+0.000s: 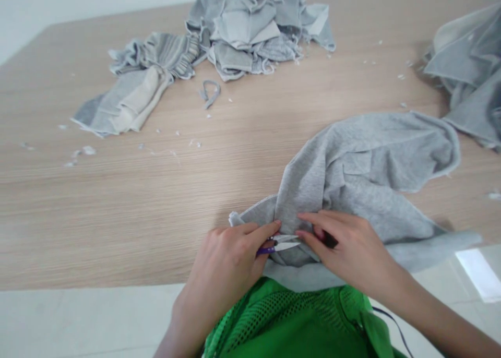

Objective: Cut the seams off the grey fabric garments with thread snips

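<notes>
The fingers of the left hand (pixel 230 248) are closed around small scissors (pixel 287 245) with a purple handle. The 2 blades are a bit apart and point right, to the thumb of the right hand (pixel 348 243). The right thumb and pointing finger have a gap between their tips; I cannot tell if the other fingers, curled under, pinch the gray cloth (pixel 376 149). That cloth lies under both hands and the scissors. Its long way runs from the left hand to the far right, so most of it is nearer the right hand. Its near side comes over the edge of the surface (pixel 117 217), by a green top (pixel 297 326).

Farther off, a big heap (pixel 246 24) of cloth sits at the back, with striped cloth (pixel 172 50) on its left and a loop (pixel 212 94) in front.
</notes>
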A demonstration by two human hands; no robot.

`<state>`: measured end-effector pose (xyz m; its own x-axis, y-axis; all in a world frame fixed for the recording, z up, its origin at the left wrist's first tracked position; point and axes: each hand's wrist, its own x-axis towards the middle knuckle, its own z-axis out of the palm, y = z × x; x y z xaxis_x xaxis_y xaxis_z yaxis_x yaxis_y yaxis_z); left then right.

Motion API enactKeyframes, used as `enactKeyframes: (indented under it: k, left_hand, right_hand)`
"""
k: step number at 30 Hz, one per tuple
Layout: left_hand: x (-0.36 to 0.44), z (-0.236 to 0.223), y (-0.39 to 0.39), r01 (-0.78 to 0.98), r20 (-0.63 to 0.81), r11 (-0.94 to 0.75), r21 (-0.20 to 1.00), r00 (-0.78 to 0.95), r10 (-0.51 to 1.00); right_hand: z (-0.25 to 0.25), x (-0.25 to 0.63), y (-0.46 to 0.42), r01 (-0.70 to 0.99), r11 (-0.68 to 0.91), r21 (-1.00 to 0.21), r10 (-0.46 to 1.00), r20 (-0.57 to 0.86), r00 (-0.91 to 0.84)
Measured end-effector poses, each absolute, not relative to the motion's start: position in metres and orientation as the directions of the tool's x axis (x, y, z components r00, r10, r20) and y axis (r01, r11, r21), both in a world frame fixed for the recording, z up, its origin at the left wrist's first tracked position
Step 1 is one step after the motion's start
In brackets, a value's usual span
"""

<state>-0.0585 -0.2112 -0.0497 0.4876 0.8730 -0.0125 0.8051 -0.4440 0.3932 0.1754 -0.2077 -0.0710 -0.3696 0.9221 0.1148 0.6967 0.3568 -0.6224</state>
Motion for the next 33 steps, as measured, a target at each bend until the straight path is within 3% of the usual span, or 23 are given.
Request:
enactKeyframes:
  k: [8,22,25,29,33]
  left_hand:
    - [-0.061,-0.054,-0.212,0.774,-0.010,-0.426,0.468,0.487,0.873]
    - [-0.065,-0.061,-0.213,0.736,0.002,-0.416,0.535,0.491,0.871]
    - [-0.065,-0.062,-0.212,0.727,0.012,-0.415,0.547,0.489,0.872]
    - [-0.065,-0.062,-0.210,0.728,0.014,-0.416,0.546,0.488,0.873]
    - [-0.065,-0.064,-0.210,0.725,0.020,-0.428,0.540,0.497,0.867]
  right_hand:
    - [-0.070,0.167,-0.200,0.722,0.384,-0.576,0.909,0.095,-0.407]
    - [-0.061,0.159,-0.196,0.638,0.244,-0.731,0.952,0.057,-0.299]
    - [-0.047,0.167,-0.194,0.631,0.167,-0.757,0.978,0.045,-0.205]
    - [-0.015,0.175,-0.179,0.634,0.154,-0.758,0.987,0.153,-0.056]
    - [0.020,0.164,-0.138,0.669,0.308,-0.677,0.942,0.314,-0.115]
